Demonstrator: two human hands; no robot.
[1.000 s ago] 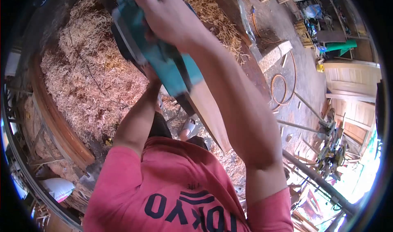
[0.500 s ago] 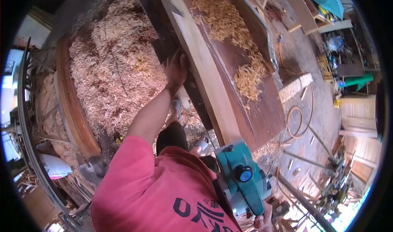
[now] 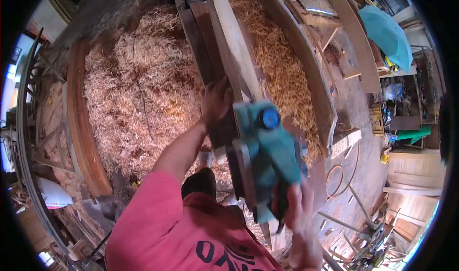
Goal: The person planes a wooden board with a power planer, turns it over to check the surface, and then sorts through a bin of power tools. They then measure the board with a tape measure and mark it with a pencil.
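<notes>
A teal electric planer [image 3: 270, 149] with a blue-capped knob sits over the near part of a long pale wooden plank [image 3: 232, 37]. My right hand [image 3: 302, 218], blurred by motion, is wrapped around the planer's rear handle. My left hand [image 3: 217, 101] lies against the plank's left side, over a dark beam [image 3: 201, 51], with its fingers apart. The planer hides the middle of the plank, whose near end [image 3: 277, 235] shows below it.
Curly shavings [image 3: 287, 80] lie to the plank's right, beside a raised board edge [image 3: 320, 94]. A large shavings heap [image 3: 143, 89] covers the floor at left, by a long timber [image 3: 88, 127]. An orange hose [image 3: 334, 180] loops at right. A teal umbrella [image 3: 387, 37] stands at far right.
The planer has moved forward from the plank's near end to farther along it, with my right hand on it. The view has shifted; my left hand stays beside the plank.
</notes>
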